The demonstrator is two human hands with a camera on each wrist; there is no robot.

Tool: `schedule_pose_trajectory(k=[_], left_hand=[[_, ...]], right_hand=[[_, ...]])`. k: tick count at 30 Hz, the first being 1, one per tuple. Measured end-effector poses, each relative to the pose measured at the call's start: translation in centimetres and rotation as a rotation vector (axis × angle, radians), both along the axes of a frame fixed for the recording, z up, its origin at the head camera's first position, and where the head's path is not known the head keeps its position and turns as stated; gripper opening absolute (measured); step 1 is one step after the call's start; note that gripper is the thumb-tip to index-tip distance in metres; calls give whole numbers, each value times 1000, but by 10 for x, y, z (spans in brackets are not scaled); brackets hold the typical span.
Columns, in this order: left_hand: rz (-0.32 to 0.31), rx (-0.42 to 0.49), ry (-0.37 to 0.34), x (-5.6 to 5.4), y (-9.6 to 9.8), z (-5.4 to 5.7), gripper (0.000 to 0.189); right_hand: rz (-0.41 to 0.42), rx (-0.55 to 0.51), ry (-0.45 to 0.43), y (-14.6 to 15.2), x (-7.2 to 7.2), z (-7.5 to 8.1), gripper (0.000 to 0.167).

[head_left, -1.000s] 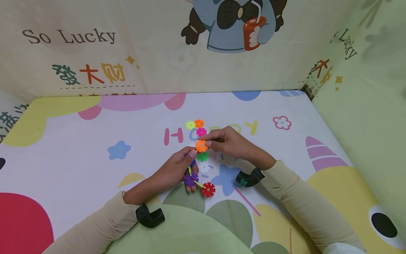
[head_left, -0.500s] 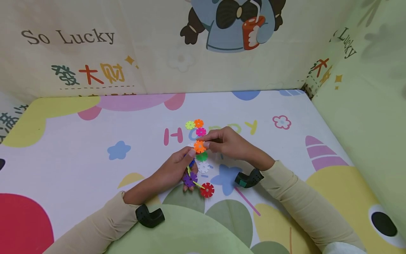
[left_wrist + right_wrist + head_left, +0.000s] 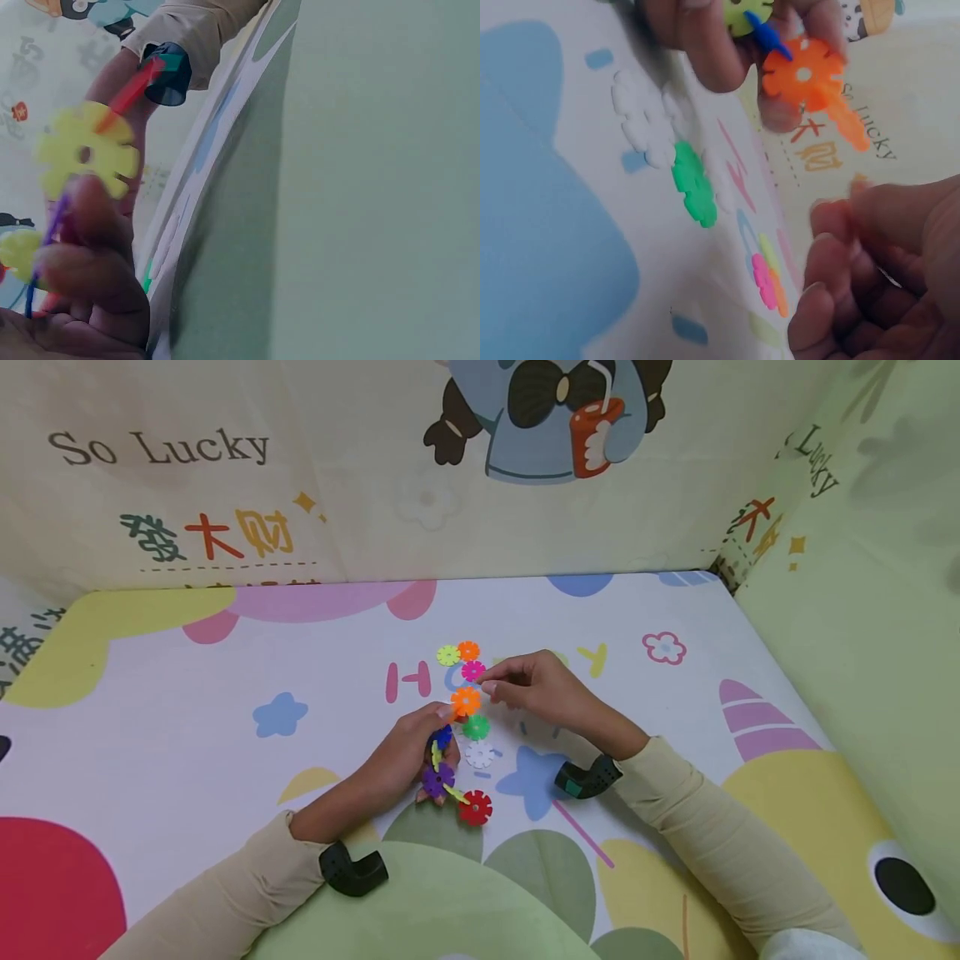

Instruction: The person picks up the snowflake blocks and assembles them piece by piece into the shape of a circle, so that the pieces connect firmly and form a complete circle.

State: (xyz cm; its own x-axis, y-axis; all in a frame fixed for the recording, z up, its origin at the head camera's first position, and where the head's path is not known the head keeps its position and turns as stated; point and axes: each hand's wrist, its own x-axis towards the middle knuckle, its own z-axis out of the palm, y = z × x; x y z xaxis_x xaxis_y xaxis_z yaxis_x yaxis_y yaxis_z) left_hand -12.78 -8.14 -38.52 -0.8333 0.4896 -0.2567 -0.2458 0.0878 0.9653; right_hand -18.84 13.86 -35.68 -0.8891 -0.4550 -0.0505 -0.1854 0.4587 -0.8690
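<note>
My left hand (image 3: 408, 739) grips a chain of slotted plastic snowflake discs. From its lower end come a red disc (image 3: 476, 808), a yellow one (image 3: 56, 161) seen face-on in the left wrist view, a purple disc (image 3: 438, 780), another yellow and a blue disc (image 3: 442, 737). At the top, an orange disc (image 3: 802, 73) is slotted to a second orange disc (image 3: 847, 124) set edgewise. My right hand (image 3: 547, 697) is just right of the orange end, fingers bent and apart from it, with thumb and index tips near each other.
Loose discs lie on the patterned tabletop beyond the chain: light yellow (image 3: 447, 655), small orange (image 3: 468, 650) and pink (image 3: 473, 672). Closer in lie a green disc (image 3: 476, 727) and white ones (image 3: 480, 754). A printed cloth wall (image 3: 360, 527) stands behind the table.
My right fingers have let go of the orange disc and drawn slightly up and away. My left hand has shifted a little left, turning the chain with it.
</note>
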Motion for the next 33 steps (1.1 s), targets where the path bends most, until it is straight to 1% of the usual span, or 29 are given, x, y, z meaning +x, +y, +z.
schedule_pose_trajectory(k=[5,7,9,11,15,18,20,22,26,30,33], left_hand=[[54,18,-63,0,1,1,63],[68,9,-65,0,0,1,61],[96,15,-65,0,0,1,57],[146,22,-55,0,0,1,53],[275,42,-41,-1,-2,4,48],[342,84,-43,-2,-3,5,46],[355,111,-36,-2,-3,5,44],[355,123,-21,-2,-4,5,39],[341,134,7,-2,-4,3,30],[345,131,3,-2,-3,3,31],[361,94,-11,-4,-3,4,35]], right_hand=[[49,76,6,0,-2,-3,18],[68,95,5,0,-2,-4,18],[94,107,3,0,-2,-6,19],[135,118,7,0,-2,-8,20],[209,119,39,0,-1,-12,25],[224,125,62,-1,2,-14,27],[232,157,80,-2,3,-14,28],[243,211,99,-4,5,-13,29],[266,297,123,-6,6,-11,32],[261,305,121,-6,7,-11,32],[260,300,143,-5,7,-13,28]])
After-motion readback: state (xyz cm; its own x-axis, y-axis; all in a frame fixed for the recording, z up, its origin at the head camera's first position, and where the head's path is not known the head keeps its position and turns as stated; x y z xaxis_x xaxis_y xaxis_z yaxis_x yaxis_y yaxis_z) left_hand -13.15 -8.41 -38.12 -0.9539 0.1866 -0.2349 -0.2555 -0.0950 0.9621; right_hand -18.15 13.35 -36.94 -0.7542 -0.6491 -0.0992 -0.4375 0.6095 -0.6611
